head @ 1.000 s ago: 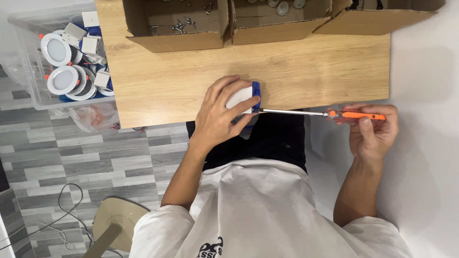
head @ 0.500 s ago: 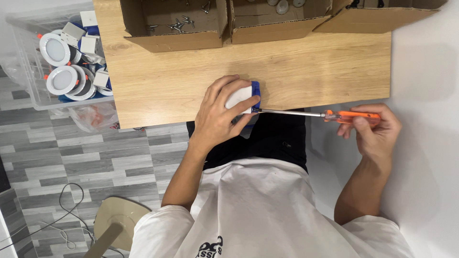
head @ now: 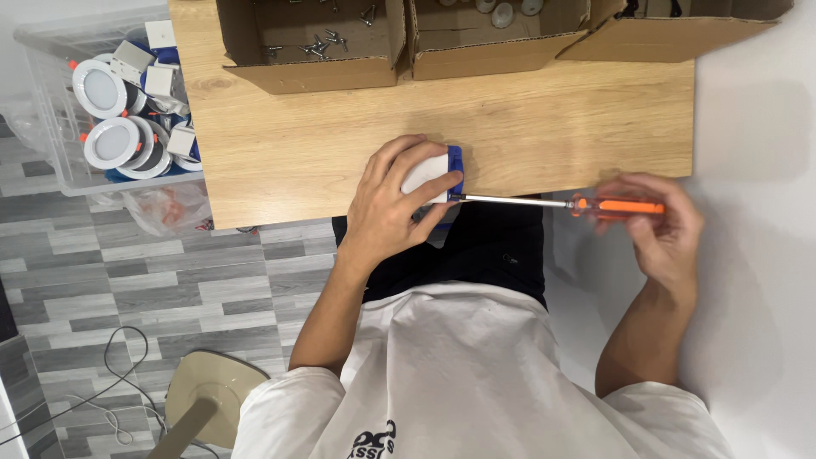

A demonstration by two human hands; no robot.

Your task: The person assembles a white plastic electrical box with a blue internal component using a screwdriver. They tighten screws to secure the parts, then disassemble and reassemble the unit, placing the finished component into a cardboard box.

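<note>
— What do we have in our hands?

— Our left hand [head: 393,204] is wrapped over a small white block with a blue side [head: 435,174], pinning it at the near edge of the desk [head: 552,127]. Our right hand [head: 663,225] is closed around the orange handle of a screwdriver [head: 586,205].

— How does the block look to us?

— White and rounded on top, with a blue plastic face on the right. Our fingers hide most of it, so we cannot tell its full shape. The screwdriver's thin metal shaft lies level, and its tip meets the blue face low down.

— And farther out?

— Along the far edge of the desk we see three open cardboard boxes: the left box [head: 310,42] holds loose screws, the middle box [head: 501,34] some small round parts, and the right box [head: 671,30] is mostly cut off. Left of the desk, a clear plastic bin [head: 76,170] holds round white downlights [head: 110,140] with small white boxes among them. Grey plank flooring [head: 127,280] lies beneath.
</note>
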